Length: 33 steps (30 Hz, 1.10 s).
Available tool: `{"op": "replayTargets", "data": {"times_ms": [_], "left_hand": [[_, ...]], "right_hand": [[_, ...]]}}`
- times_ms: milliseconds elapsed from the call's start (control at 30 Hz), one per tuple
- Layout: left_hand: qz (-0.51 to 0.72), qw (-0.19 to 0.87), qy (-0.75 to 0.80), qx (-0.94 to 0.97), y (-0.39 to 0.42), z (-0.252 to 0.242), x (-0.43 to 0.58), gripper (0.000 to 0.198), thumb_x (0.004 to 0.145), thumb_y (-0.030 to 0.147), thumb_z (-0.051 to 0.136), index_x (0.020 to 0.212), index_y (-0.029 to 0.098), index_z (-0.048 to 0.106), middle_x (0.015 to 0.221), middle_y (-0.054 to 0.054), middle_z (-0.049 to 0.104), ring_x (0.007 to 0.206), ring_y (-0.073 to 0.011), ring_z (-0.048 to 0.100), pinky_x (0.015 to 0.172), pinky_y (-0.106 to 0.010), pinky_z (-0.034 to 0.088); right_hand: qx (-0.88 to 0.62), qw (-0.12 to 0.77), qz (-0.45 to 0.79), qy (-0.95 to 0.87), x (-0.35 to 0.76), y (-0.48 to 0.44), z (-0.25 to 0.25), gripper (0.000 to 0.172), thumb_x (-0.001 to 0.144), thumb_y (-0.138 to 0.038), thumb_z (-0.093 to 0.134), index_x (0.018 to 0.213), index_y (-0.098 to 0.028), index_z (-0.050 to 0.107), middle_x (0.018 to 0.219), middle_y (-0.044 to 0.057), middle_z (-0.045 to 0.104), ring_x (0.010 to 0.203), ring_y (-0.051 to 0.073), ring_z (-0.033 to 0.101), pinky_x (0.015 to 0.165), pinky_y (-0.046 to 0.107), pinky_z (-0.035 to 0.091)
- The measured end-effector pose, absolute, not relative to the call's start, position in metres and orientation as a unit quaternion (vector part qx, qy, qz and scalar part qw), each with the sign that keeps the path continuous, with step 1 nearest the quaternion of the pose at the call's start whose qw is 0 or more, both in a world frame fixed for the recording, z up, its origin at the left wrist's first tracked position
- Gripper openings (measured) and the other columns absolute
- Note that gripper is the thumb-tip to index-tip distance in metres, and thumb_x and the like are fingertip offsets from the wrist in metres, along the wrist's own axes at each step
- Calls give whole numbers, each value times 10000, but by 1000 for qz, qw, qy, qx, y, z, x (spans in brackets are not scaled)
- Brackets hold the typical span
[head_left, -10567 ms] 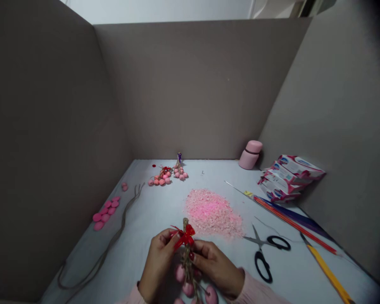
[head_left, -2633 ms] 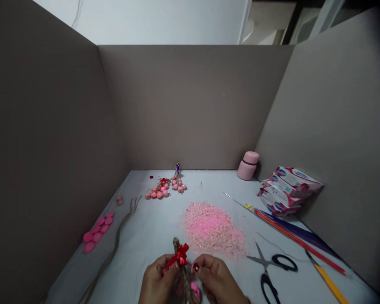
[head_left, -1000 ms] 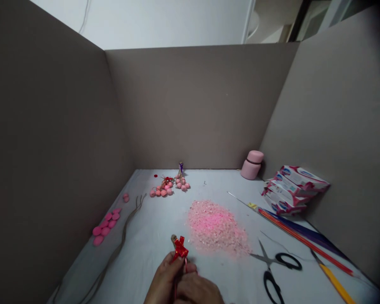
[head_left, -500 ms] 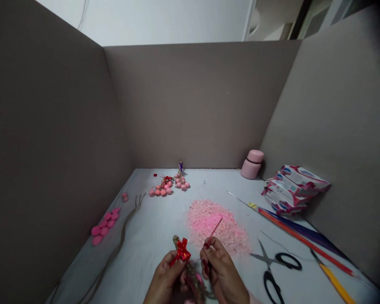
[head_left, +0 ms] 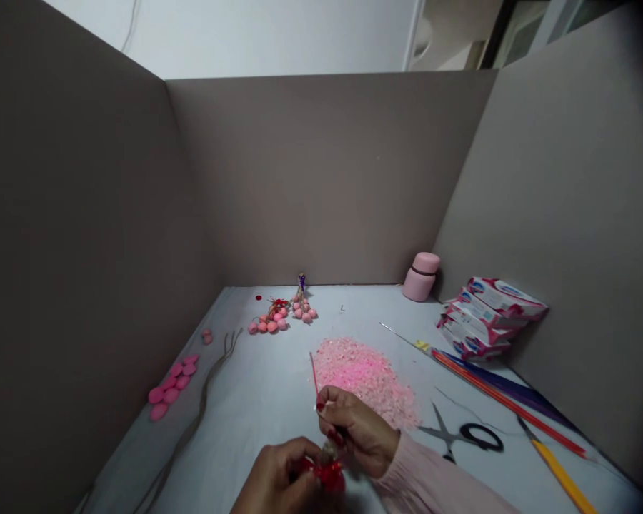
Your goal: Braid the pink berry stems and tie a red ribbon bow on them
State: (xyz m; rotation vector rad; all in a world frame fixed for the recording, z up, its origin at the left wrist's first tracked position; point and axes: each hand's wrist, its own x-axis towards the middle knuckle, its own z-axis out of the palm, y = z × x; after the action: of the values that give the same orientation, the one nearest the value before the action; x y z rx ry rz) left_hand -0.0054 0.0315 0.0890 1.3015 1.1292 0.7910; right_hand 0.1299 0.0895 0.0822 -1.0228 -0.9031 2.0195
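Red ribbon bow [head_left: 329,476] sat tied on the bundle, clenched in the left hand [head_left: 276,477], while the right hand [head_left: 356,433] pinched a thin red stick [head_left: 314,373], with finished-looking pink bead bunches [head_left: 266,321] lying beyond both hands.

The left hand [head_left: 276,477] hid part of the red bow [head_left: 329,477]; the right sleeve [head_left: 434,482] covered one handle of the scissors [head_left: 481,437].

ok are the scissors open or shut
Open: the scissors lie with their two blades spread apart in a V.
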Motion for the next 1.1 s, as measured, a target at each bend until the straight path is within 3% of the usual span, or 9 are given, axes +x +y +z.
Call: {"op": "replayTargets", "data": {"times_ms": [133,233,300,433,700,900,1033,1100], "left_hand": [[255,316,443,799,37,93,-14,162,774,173,511,767,159,672,726,-61,708,672,-183,635,613,-221,450],[295,146,363,871,39,74,-15,191,810,175,452,741,151,628,636,-52,667,596,-158,607,555,-212,461],[354,100,335,868,38,61,-12,206,845,183,413,755,166,598,640,-40,642,597,-142,588,556,-205,464],[398,123,331,846,34,53,-5,152,871,228,427,836,196,571,766,-39,633,703,-139,587,627,-210,475],[348,124,292,882,33,58,-11,199,893,250,386,940,168,561,806,-64,688,723,-143,637,657,-197,505],[405,129,313,849,33,20,-9,267,901,336,339,832,201,558,736,-20,701,655,-117,642,653,-189,473],[409,203,338,823,34,-3,-10,443,874,474,297,732,205,618,675,-44,697,620,-148,632,608,-224,473],[386,267,362,805,35,-12,-12,422,847,475,368,688,205,651,641,-46,688,587,-152,618,561,-223,468]], "right_hand": [[-417,298,791,-334,131,94,80,235,486,-196,537,687,-200,414,346,-101,444,315,28,283,367,186,84],[-432,294,789,-324,131,92,74,254,487,-213,531,706,-206,403,354,-109,447,306,23,275,361,179,80],[-433,302,786,-322,129,90,71,263,488,-235,542,708,-206,402,347,-113,439,305,26,274,349,179,92],[-428,328,773,-334,128,87,68,258,502,-251,556,707,-197,409,345,-113,448,305,25,288,333,170,138],[-398,335,751,-406,129,83,85,218,578,-265,597,715,-182,450,368,-78,524,259,34,330,285,152,169],[-387,340,751,-413,128,81,85,232,600,-283,617,721,-179,449,385,-74,537,254,33,345,274,134,197],[-378,342,760,-403,126,78,77,289,596,-335,658,715,-172,451,400,-53,560,248,27,342,272,138,184],[-378,342,765,-393,125,76,72,316,582,-355,676,708,-167,454,395,-46,557,250,23,335,277,143,168]]}}
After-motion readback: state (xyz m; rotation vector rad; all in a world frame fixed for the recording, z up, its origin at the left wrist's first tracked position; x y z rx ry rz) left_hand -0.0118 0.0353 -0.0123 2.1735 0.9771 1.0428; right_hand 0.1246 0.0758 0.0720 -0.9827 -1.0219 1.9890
